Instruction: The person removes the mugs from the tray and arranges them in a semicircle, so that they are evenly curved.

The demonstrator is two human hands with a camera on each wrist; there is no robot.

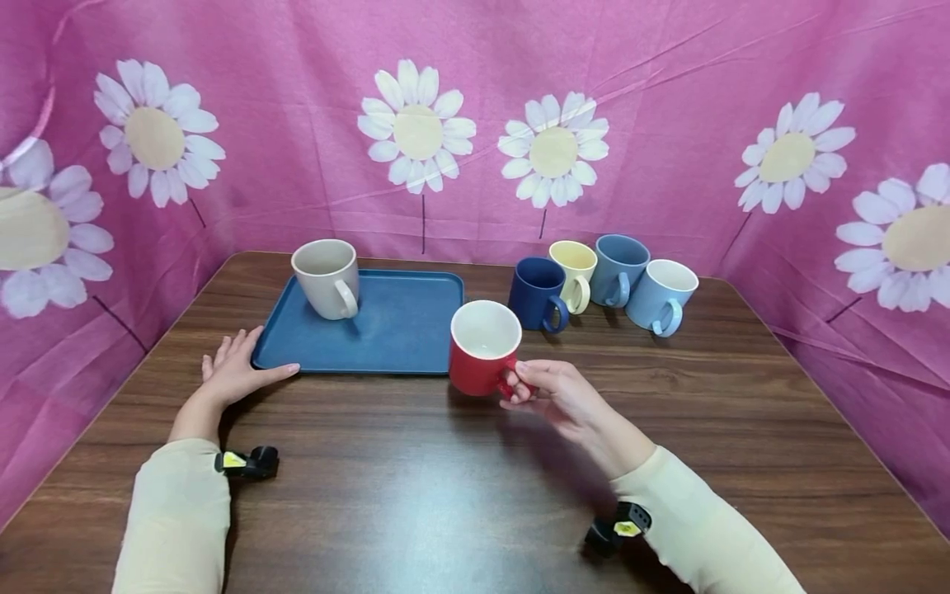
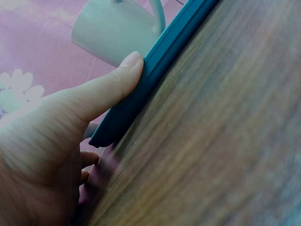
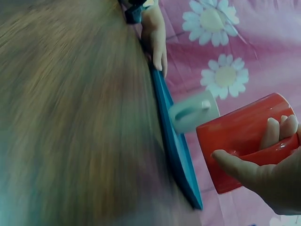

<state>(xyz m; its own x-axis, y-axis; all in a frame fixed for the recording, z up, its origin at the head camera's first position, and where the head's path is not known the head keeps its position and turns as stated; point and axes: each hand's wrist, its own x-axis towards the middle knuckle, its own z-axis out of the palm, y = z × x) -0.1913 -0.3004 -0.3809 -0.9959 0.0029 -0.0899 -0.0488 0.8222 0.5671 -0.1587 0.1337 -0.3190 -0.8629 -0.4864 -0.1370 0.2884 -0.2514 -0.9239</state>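
Observation:
My right hand point(image 1: 567, 404) holds a red mug point(image 1: 475, 367) with a white inside by its handle, upright at the right front corner of the blue tray point(image 1: 408, 322). In the right wrist view, the thumb lies along the red mug point(image 3: 244, 136) and fingers pass through the handle. My left hand point(image 1: 232, 375) rests spread around the tray's left front corner; its thumb presses the front edge of the tray point(image 2: 155, 66) in the left wrist view. A light grey mug point(image 1: 322, 276) stands upright on the tray's left part, its handle turned to the front right.
To the tray's right stand a dark blue mug point(image 1: 534, 289), a pale yellow mug point(image 1: 571, 260), a grey-blue mug point(image 1: 619, 264) and a light blue mug point(image 1: 660, 293), close together. A pink flowered cloth point(image 1: 475, 214) hangs behind the wooden table point(image 1: 416, 478).

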